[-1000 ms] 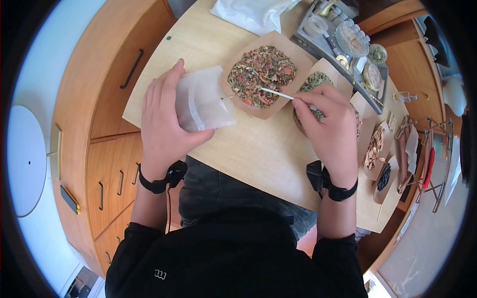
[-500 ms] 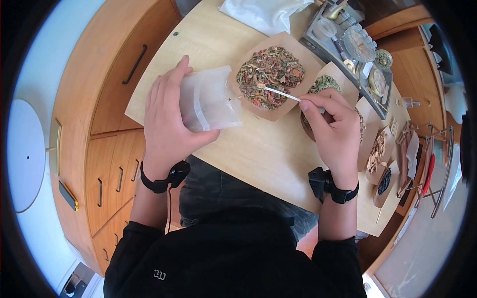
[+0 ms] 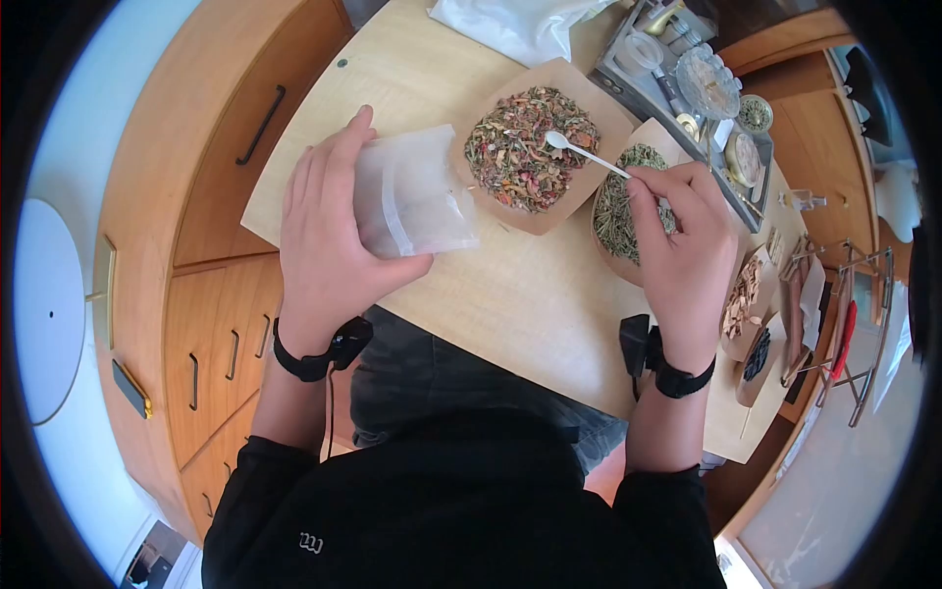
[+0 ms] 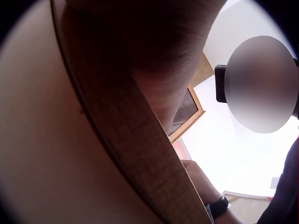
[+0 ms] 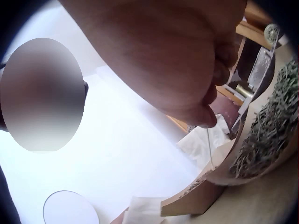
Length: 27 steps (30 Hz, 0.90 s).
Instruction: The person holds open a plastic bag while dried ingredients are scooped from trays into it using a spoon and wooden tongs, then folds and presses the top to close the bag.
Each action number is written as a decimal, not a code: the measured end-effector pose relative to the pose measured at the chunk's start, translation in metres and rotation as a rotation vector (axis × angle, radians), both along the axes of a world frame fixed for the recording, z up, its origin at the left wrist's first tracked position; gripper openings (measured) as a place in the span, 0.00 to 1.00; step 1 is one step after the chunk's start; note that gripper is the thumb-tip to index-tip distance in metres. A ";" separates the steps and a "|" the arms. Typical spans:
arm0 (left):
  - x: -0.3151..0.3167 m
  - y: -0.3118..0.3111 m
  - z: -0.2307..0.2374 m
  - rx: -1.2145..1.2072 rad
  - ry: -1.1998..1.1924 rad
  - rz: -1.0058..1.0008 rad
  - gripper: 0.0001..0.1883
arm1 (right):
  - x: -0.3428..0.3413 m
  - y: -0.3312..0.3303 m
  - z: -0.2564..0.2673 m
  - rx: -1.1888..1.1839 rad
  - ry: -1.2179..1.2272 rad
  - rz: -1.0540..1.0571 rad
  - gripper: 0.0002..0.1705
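In the head view the left hand (image 3: 329,211) holds a translucent white pouch (image 3: 412,191), thumb at its lower edge and fingers along the far side. The right hand (image 3: 687,240) pinches the handle of a small white spoon (image 3: 589,156); its bowl is over a paper tray (image 3: 542,224) of mixed dried herbs and petals (image 3: 530,147). Whether the spoon holds anything is unclear. Beneath and beside the right hand is a second tray with green dried herb (image 3: 616,221), seen also in the right wrist view as green herb (image 5: 268,135).
A grey tray (image 3: 677,133) with glass dishes and jars stands at the back right. Trays of wood chips (image 3: 743,299) and dark pieces (image 3: 757,355) lie at the right, near a metal rack (image 3: 868,324). A white plastic bag (image 3: 525,25) lies at the back.
The right hand has moved right, lifting the spoon from the mixed herbs so its white bowl shows. The left hand still holds the pouch in nearly the same place.
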State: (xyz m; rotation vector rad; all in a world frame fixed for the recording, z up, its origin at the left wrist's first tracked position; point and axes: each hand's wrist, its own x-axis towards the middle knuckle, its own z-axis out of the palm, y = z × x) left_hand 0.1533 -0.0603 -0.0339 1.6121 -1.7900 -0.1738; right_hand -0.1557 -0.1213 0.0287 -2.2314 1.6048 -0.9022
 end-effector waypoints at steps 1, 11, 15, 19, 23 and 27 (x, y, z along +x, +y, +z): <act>0.000 0.000 0.000 -0.001 -0.005 0.000 0.61 | -0.003 -0.002 -0.001 0.021 0.035 -0.037 0.07; 0.000 -0.001 0.001 0.026 -0.047 0.007 0.61 | 0.010 0.001 -0.010 0.206 -0.130 0.073 0.07; 0.008 0.001 0.005 0.050 -0.003 -0.051 0.62 | 0.011 0.004 -0.005 0.294 -0.220 0.035 0.07; 0.019 0.009 0.011 0.107 0.110 0.011 0.64 | 0.008 0.005 -0.006 0.344 -0.298 0.017 0.08; 0.017 0.016 0.011 0.142 0.272 0.036 0.66 | 0.006 0.004 -0.006 0.328 -0.302 0.040 0.07; -0.003 0.023 0.014 0.122 0.337 0.011 0.67 | 0.007 0.007 -0.002 0.393 -0.425 0.039 0.08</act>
